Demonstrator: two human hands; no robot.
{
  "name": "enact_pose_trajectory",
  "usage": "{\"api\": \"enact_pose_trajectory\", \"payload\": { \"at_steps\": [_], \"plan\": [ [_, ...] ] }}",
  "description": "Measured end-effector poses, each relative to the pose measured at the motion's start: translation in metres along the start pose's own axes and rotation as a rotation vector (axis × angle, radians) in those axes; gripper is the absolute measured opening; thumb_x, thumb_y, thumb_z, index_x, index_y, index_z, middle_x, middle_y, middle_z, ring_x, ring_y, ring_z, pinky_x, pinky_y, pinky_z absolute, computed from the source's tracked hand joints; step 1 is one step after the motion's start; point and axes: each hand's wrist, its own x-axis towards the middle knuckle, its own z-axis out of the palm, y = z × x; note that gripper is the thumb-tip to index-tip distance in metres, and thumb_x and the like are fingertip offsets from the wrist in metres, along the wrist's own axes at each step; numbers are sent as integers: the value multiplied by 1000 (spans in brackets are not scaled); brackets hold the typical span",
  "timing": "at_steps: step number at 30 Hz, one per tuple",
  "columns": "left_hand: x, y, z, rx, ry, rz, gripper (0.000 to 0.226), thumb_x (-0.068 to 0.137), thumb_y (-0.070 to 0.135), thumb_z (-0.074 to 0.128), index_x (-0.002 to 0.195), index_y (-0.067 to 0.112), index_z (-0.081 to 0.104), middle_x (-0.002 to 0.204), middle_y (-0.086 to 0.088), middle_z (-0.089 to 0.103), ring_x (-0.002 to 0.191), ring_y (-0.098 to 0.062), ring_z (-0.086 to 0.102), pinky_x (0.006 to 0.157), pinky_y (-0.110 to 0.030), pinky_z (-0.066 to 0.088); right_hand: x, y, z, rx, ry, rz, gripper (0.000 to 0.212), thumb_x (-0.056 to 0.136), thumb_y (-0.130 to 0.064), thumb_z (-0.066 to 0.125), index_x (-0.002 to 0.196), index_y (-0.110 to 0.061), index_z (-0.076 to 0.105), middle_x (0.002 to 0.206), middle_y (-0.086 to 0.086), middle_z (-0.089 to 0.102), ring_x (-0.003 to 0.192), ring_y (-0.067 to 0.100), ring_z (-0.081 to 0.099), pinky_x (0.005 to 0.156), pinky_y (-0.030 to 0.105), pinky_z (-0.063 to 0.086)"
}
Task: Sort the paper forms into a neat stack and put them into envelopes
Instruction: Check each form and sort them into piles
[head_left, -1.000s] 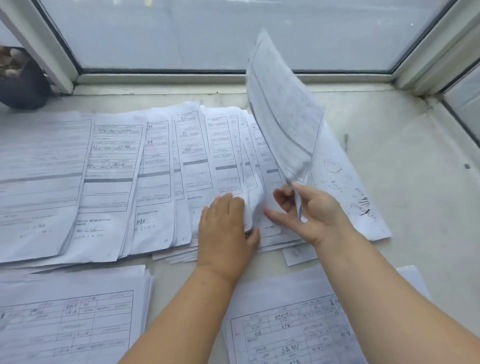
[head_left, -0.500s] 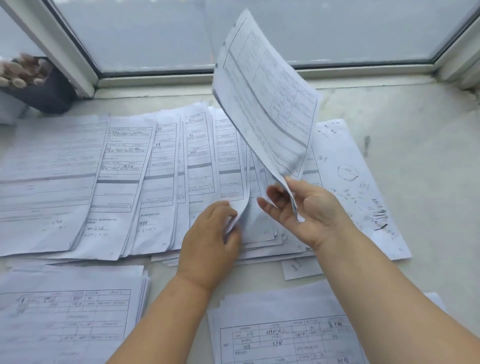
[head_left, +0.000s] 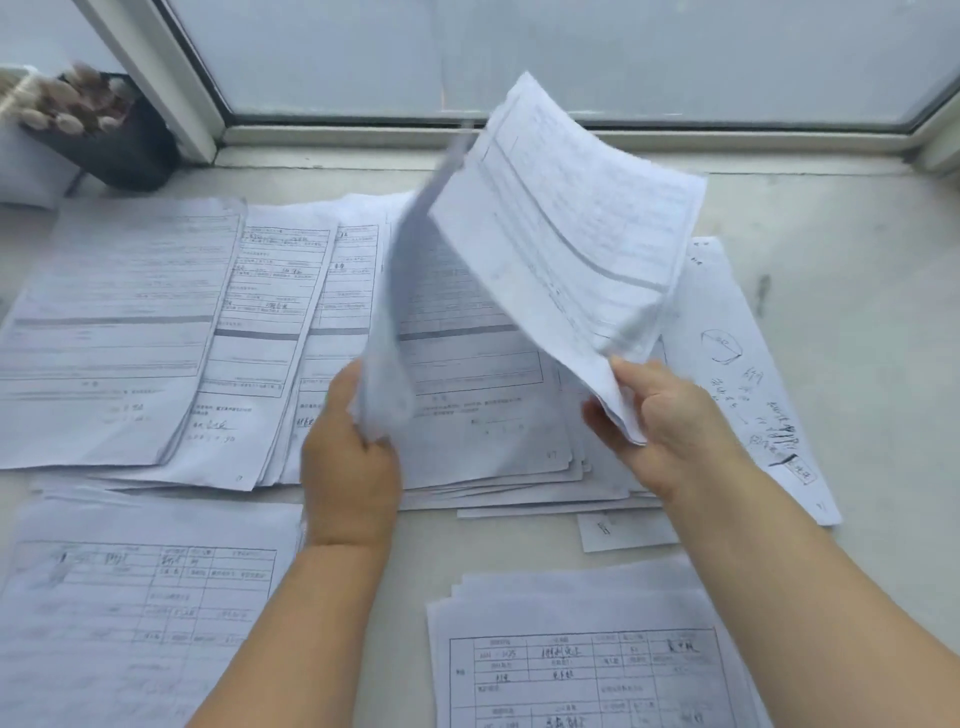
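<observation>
Printed paper forms (head_left: 156, 332) lie fanned out across a pale sill. My left hand (head_left: 348, 462) grips the bottom edge of a lifted bunch of sheets (head_left: 400, 322), seen nearly edge-on and blurred. My right hand (head_left: 660, 421) pinches the lower corner of another raised sheaf (head_left: 576, 234), which tilts up and to the left above the fan. Under both lies a form with a grey bar (head_left: 467, 374). Two flat stacks of table forms sit near me, one at lower left (head_left: 140, 608) and one at lower right (head_left: 582, 660). No envelope is in view.
A sheet with handwritten notes (head_left: 753, 374) lies at the right of the fan, a small paper slip (head_left: 623, 530) below it. A dark pot with dried stems (head_left: 109, 140) stands at the back left by the window frame (head_left: 467, 132). Bare sill (head_left: 857, 260) extends right.
My left hand went from pressing flat on the fan to lifting a bunch of sheets upright. The right hand's sheaf rose and swung over, and a full form is uncovered beneath.
</observation>
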Motion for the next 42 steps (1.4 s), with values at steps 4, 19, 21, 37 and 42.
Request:
{"api": "enact_pose_trajectory", "payload": {
  "at_steps": [4,19,21,37,42],
  "plan": [
    [16,0,-21,-199,274,-236,32,95,23,41,108,-1,57,81,-21,60,73,-18,56,65,-17,39,-6,-6,-14,-532,89,-298,14,87,-14,53,92,-15,65,98,6,74,91,28,69,83,41,57],
    [7,-28,1,418,-567,442,54,74,23,49,126,24,59,142,-11,46,134,-34,39,111,-52,20,11,21,17,-756,-118,-144,39,90,-12,59,122,-30,47,101,3,70,88,24,70,70,39,57],
    [7,-30,2,340,-559,512,43,77,26,52,118,25,63,136,-5,52,131,-27,43,112,-49,21,9,21,11,-759,-131,-144,36,87,-8,61,114,-28,48,94,12,69,78,31,67,68,41,53],
    [14,-35,8,0,-562,334,48,94,45,32,92,14,70,112,12,59,110,-9,52,114,-35,17,-6,19,28,-906,-127,-20,31,93,-40,57,84,-18,77,87,-8,69,58,9,42,53,21,33],
    [16,-38,10,37,-547,356,53,93,44,31,84,10,71,120,5,61,115,-10,51,105,-13,15,-10,17,29,-964,-163,12,15,86,-32,68,83,-19,77,76,-4,67,59,15,43,53,23,33]
  ]
}}
